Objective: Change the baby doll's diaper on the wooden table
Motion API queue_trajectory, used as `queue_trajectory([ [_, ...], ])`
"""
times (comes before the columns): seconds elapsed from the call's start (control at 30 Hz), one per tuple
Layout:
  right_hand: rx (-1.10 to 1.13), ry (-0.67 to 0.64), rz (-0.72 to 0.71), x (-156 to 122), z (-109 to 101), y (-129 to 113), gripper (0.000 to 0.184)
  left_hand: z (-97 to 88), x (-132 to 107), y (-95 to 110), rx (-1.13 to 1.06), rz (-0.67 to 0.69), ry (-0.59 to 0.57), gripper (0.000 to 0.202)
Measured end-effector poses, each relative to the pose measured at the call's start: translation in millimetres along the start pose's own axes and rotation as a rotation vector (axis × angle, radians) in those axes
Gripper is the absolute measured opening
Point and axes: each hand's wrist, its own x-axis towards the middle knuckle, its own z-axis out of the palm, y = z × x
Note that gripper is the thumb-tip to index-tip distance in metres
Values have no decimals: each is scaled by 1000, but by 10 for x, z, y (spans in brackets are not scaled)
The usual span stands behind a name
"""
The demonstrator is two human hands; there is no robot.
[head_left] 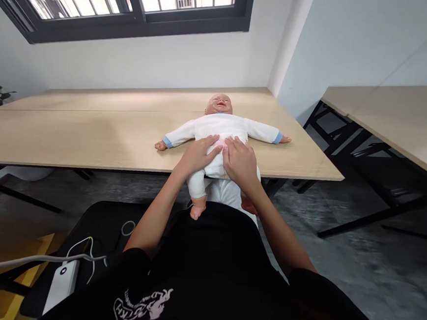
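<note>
A baby doll (221, 125) lies on its back near the table's front edge, its head toward the window and its arms spread wide. It wears a white top with blue cuffs and white leg coverings, and its legs hang over the edge against my front. My left hand (199, 154) rests on the left of its waist, fingers stretched out and thumb apart. On the other side, my right hand (241, 162) lies over the waist with bent, slightly parted fingers. A white padded garment, perhaps a diaper (215, 167), with a pinkish patch shows between my hands.
The wooden table (86, 135) reaches the wall below the window. At right stands a second table (391, 116) with black folding legs. A black chair (103, 223) at my left holds a white power bank (62, 285) with cables and a bead bracelet (128, 228).
</note>
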Motion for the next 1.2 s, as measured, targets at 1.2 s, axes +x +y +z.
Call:
queue_trajectory([
  [1.2, 288, 321, 9, -694, -127, 351, 31, 137, -730, 1, -457, -167, 475, 19],
])
